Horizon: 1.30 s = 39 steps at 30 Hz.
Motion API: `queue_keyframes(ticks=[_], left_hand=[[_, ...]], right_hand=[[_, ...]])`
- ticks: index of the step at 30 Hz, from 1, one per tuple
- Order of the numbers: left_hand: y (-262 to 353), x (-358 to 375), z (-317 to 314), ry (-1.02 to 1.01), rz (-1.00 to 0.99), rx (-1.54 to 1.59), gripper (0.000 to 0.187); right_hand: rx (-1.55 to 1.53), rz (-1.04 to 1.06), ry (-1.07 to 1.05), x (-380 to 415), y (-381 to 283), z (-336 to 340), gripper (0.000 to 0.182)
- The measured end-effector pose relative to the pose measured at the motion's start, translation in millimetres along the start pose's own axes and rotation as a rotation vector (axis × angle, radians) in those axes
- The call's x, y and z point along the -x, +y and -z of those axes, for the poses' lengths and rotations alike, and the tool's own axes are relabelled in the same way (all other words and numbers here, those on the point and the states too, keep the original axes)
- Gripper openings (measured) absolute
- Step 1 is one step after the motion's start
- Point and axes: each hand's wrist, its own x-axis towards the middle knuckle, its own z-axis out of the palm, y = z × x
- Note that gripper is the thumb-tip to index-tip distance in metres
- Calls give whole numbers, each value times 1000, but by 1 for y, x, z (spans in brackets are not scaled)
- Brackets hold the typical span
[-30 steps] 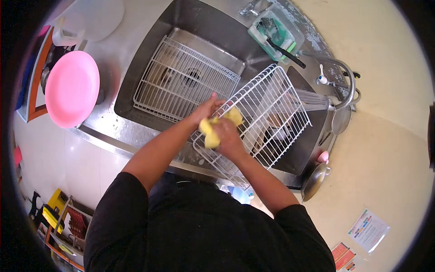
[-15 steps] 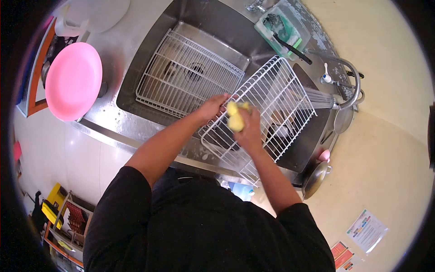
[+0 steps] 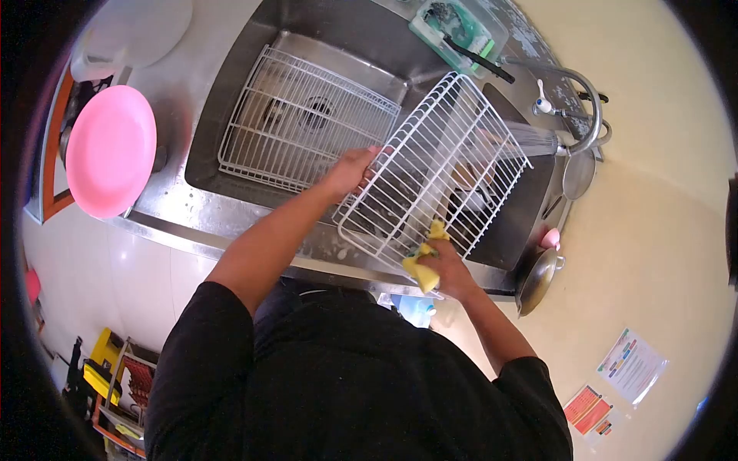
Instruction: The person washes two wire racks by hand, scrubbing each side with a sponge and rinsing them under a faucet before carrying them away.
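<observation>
A white wire rack (image 3: 421,174) is tilted over the right sink basin. My left hand (image 3: 354,174) is closed around its left edge. In my right hand (image 3: 448,266) is a yellow sponge (image 3: 420,274), pressed against the rack's near right corner; part of the sponge sticks out past my fingers. A second white wire rack (image 3: 296,115) lies in the left basin, over the drain. Through the bars of the held rack I glimpse dishes in the right basin, too covered to name.
Water runs from the curved tap (image 3: 593,115) into the right basin. Behind the sink sits a plastic tub (image 3: 492,38) with a black-handled brush. A pink oval basin (image 3: 112,151) stands at the left; a metal pan (image 3: 540,283) hangs near the right edge.
My right hand has moved the sponge from the rack's left part toward me, to its near right corner. My left hand keeps its hold on the rack's left edge.
</observation>
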Motion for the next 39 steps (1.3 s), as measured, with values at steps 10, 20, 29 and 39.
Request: queue_keyframes(ticks=[10,20,29,39], left_hand=[[2,4,-15,105,-32,-82,44],[-20,-7,-22,145,-153,-97,41],[-30,-5,-29,187,-227,-191,40],[-34,-13,5,112,-333,-276,39]], right_hand=[[69,-136,382,-71,-88,-24,42],[173,-251,530,-37,-51,-82,34],[270,-959,855,45,4,-100,52],[73,-163,678,-98,-54,-87,31]])
